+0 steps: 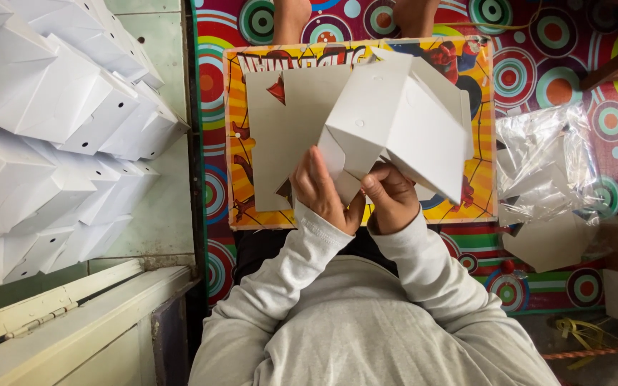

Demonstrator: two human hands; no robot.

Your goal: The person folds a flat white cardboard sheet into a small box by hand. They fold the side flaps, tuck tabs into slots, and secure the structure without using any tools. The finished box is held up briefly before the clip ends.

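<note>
**Both hands closed on a half-folded white carton above the lap board**

My left hand (317, 187) and my right hand (389, 194) sit close together in the middle of the view, just above my lap. Both are closed on the lower edge of a white cardboard box (395, 121) that is partly folded into shape.

- Left hand: fingers point upward and press against the box's lower left flap; the thumb lies toward the right hand.
- Right hand: fingers are curled inward and pinch the box's bottom flaps from the right side.
- Box: held raised and tilted, its closed end pointing up and to the right. It covers the centre of the colourful printed board (248, 136) that serves as the surface.

A flat, unfolded carton blank (287, 121) lies on the surface directly behind the box, its left part exposed beside my left hand.

To my left, a large stack of folded white boxes (59, 129) rests in overlapping rows on a pale green floor (159, 43). To my right, a crumpled clear plastic bag (548, 168) lies on the patterned mat with circles (559, 78), and more flat white card (548, 243) lies just below it. My grey sleeves (423, 264) fill the lower centre of the view.
</note>
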